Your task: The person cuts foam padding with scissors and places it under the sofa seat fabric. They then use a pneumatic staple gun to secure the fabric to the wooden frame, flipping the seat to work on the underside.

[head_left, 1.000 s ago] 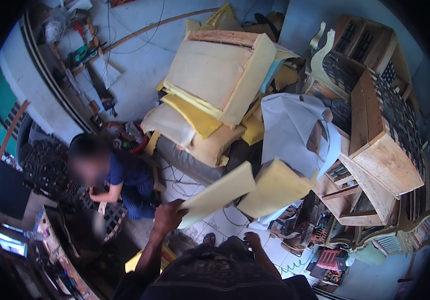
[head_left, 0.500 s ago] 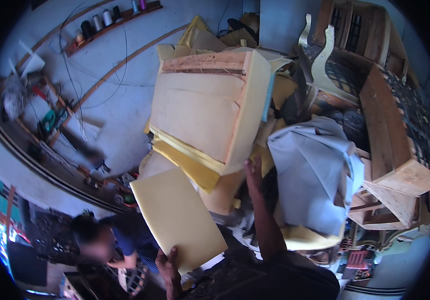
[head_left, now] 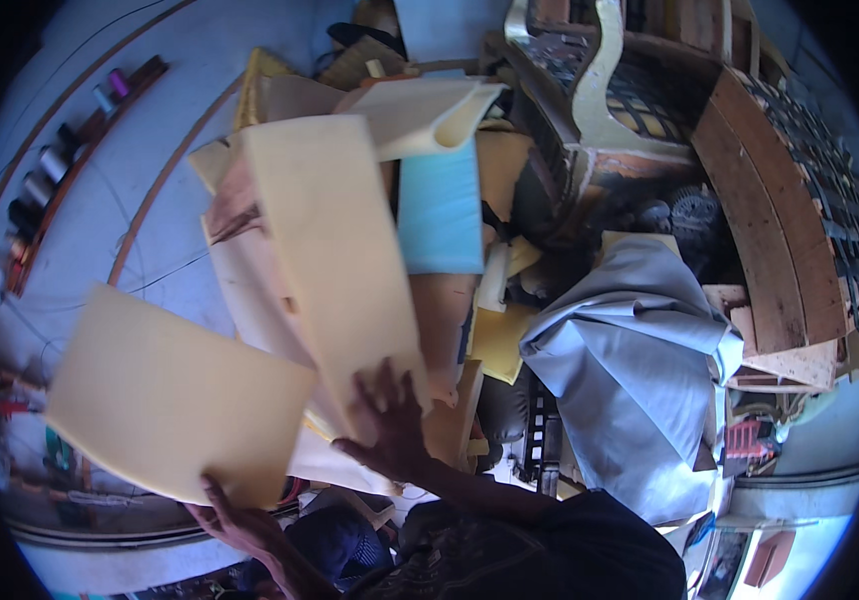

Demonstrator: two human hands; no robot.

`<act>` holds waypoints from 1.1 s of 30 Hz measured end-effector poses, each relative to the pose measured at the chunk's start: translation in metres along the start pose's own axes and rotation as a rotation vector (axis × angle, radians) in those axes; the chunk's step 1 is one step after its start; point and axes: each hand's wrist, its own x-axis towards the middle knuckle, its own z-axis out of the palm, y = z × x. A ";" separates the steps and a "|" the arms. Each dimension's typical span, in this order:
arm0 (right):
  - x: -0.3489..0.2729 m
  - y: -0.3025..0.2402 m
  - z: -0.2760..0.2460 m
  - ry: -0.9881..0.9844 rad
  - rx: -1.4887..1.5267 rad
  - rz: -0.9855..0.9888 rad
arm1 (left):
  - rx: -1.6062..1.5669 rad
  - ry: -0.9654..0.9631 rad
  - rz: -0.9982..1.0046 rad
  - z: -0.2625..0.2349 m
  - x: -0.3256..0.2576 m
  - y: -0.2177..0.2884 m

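Observation:
A cream foam sheet with a pale rectangular face is in my left hand, the thumb on top of its lower edge and the fingers beneath. My right hand lies with fingers spread on the foam-padded side of a wooden-framed block. That block stands tilted in front of me, its wooden rail showing at the left. Behind it a curled cream foam piece rests over a light-blue panel.
Grey upholstery fabric is draped in folds at the right. Wooden furniture frames with webbing and a curved pale leg stand beyond it. Thread spools line a wall shelf at the left. Dark blue clothing shows below.
My view has swung, and the block now shows its padded side. My right hand has moved from its lower corner onto that side, fingers spread. The foam sheet has gone left with my left hand.

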 end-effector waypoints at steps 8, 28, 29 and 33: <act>0.065 -0.038 0.013 -0.139 0.134 -0.474 | 0.177 0.110 0.332 0.069 0.044 0.030; 0.095 -0.032 0.203 -0.940 0.215 -0.719 | 0.050 0.131 0.145 0.061 0.155 -0.034; 0.086 -0.034 0.205 -0.923 0.225 -0.705 | 0.081 0.099 0.121 0.064 0.153 -0.044; 0.094 -0.044 0.215 -0.970 0.251 -0.683 | 0.062 0.117 0.088 0.087 0.140 -0.104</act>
